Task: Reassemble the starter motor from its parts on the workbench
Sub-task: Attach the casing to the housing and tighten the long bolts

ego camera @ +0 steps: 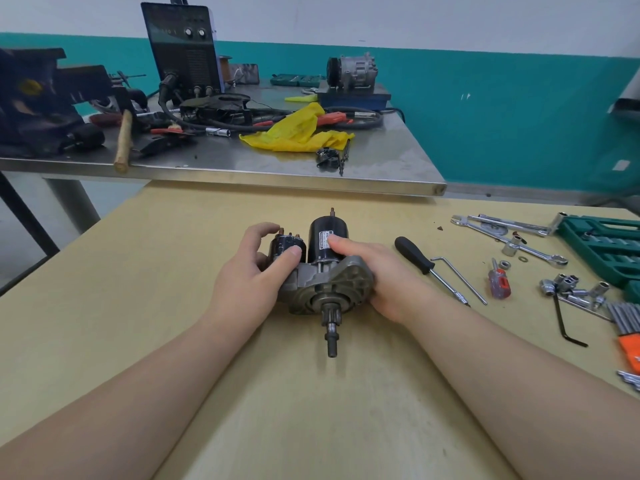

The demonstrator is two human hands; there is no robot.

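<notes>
My left hand [247, 271] curled round solenoid [289, 245], right hand [374, 271] gripped starter motor [327, 271], steadying both to seat.

Glossy black motor [328, 242] on its dull grey cast-metal housing [332, 284], over a matt, smooth wooden table [242, 393]

The starter motor [322, 271] lies mid-table [173, 271], shaft toward the near edge; a screwdriver [427, 266] lies just to its right; wrenches [509, 233], sockets [571, 289] and a socket case [609, 247] crowd the right edge; a second table [381, 157] stands behind.
</notes>
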